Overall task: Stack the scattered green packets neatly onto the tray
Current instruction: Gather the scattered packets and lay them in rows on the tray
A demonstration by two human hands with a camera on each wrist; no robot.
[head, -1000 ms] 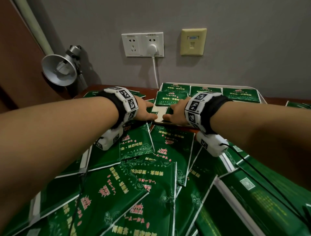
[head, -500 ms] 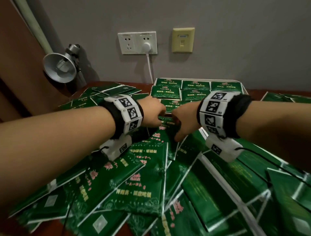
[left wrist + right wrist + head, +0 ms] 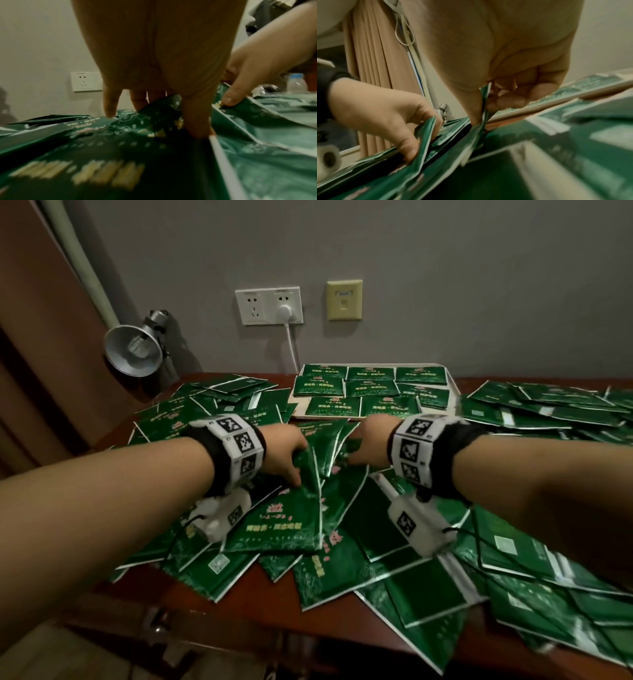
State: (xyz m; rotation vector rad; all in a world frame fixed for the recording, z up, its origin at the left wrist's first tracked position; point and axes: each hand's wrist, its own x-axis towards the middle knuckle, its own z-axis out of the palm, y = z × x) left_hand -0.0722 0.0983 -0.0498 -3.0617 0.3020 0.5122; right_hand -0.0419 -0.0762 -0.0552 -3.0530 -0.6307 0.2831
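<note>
A dark reddish-brown wooden table stands against a grey wall; a round metal clamp lamp sits at the far left and a white double wall socket is mounted centre. Flat, glossy green foil packets with pale printed lettering lie scattered and overlapping across nearly the whole surface.

The left hand reaches into the heap at centre; in the left wrist view its thumb and fingers close on the raised, buckled corner of one green packet; the little finger stands apart, its tip on the pile. The right hand is just beside it, with only lifted packet edges between the two; in the right wrist view its curled fingers and thumb pinch the upturned edge of another packet.

The shallow cream rectangular tray lies directly beyond both hands, near their knuckles, against the wall; rows of packets already lie flat in it, long axes running left to right. Judgement: the next move is a short forward carry; both hands stand about equally near the front rim of the tray; each gripped packet must turn flat and align its long side with the laid rows. More loose packets spread to the right of the tray.
</note>
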